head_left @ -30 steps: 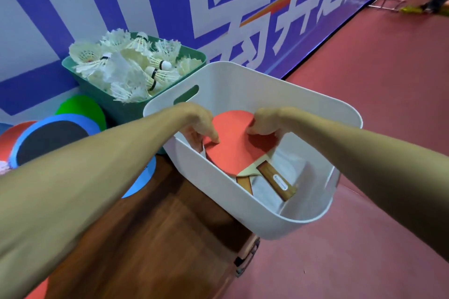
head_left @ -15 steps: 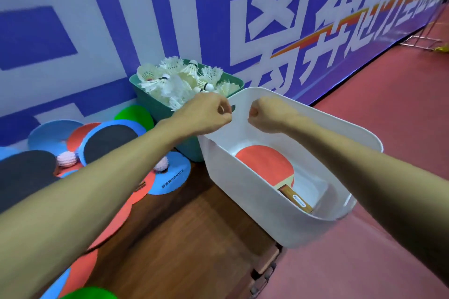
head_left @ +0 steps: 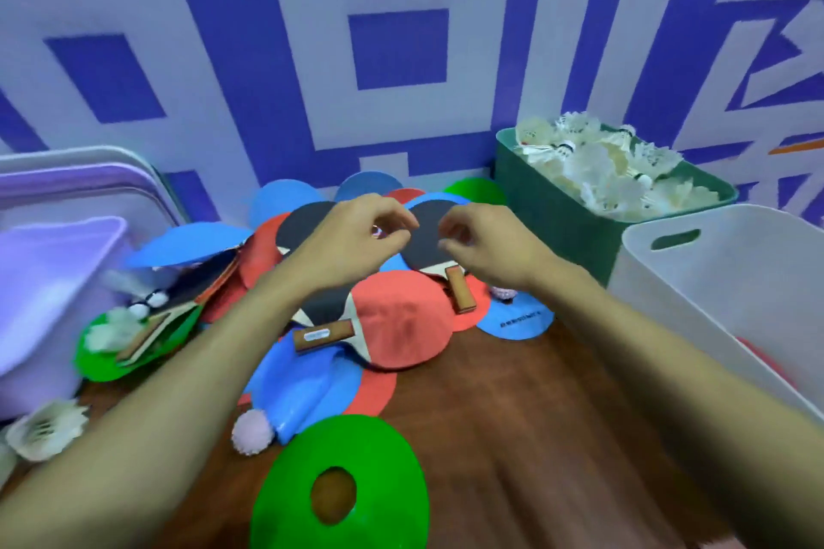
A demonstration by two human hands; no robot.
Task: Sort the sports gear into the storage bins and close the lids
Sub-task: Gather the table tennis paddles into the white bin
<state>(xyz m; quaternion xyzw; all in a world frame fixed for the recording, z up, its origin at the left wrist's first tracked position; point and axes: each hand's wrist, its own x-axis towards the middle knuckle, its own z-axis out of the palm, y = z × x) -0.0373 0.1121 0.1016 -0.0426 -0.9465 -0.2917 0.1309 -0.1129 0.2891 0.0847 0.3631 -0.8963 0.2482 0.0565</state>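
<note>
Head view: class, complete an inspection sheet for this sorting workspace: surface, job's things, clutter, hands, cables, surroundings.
Surface: brown wooden tabletop, strewn with gear.
Job's things: red-faced wooden-handled table-tennis paddle atop a pile of paddles and flat coloured discs; green plastic bin heaped with white feather shuttlecocks; white plastic bin right; purple plastic bin left; pink fluffy ball and green holed disc nearest.
Clutter: nothing seen.
Hands: left hand and right hand hover over the pile, fingers loosely curled, holding nothing.
Cables: nothing seen.
Surroundings: blue-and-white printed banner behind.
</note>
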